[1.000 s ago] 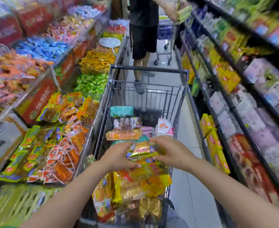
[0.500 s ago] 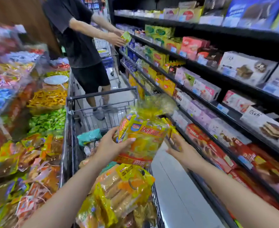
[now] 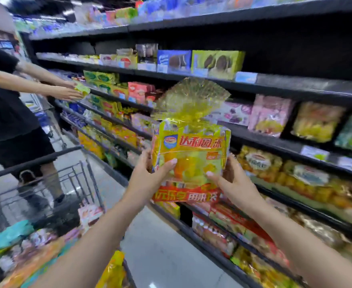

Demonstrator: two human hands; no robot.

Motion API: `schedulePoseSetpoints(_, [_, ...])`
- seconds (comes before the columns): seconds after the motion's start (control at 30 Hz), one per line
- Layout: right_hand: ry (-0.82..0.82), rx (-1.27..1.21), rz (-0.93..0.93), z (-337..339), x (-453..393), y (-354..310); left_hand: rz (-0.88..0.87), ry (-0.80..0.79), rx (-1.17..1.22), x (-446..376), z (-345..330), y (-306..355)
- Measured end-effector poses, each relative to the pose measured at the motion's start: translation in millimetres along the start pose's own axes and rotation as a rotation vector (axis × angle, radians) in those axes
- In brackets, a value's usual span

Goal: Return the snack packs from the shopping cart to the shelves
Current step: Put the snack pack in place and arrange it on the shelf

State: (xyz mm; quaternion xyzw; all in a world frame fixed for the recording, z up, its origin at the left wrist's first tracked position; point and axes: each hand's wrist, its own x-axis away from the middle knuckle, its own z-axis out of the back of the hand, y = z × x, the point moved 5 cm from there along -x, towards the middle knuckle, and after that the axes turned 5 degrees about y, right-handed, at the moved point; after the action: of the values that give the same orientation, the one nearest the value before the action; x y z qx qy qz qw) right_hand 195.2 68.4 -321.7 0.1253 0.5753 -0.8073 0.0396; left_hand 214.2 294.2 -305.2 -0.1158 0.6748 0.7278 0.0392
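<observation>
Both hands hold a yellow snack pack (image 3: 191,154) upright in the air before the black shelves (image 3: 275,88), left hand (image 3: 148,179) and right hand (image 3: 233,183) with fingers curled around its sides, the shopping cart (image 3: 52,183) at lower left.

Yellow snack pack (image 3: 191,154) between both hands, before stocked shelves (image 3: 275,86)
</observation>
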Motion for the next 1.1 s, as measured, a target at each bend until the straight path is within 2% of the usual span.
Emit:
schedulePoseSetpoints(0.17, [0.259,0.173,-0.055,117,60,4,-0.063,-0.200,-0.003,36,-112,20])
schedulePoseSetpoints(0.33, [0.458,0.224,-0.136,230,135,17,-0.096,-0.402,-0.039,86,-229,35])
schedulePoseSetpoints(0.53, [0.598,0.261,-0.219,343,224,28,-0.106,-0.526,-0.097,173,-338,59])
schedulePoseSetpoints(0.8, [0.750,0.316,-0.261,439,298,49,-0.092,-0.652,-0.052,245,-437,76])
schedulePoseSetpoints(1.1, [0.879,0.309,-0.278,500,308,72,-0.201,-0.786,-0.016,245,-520,90])
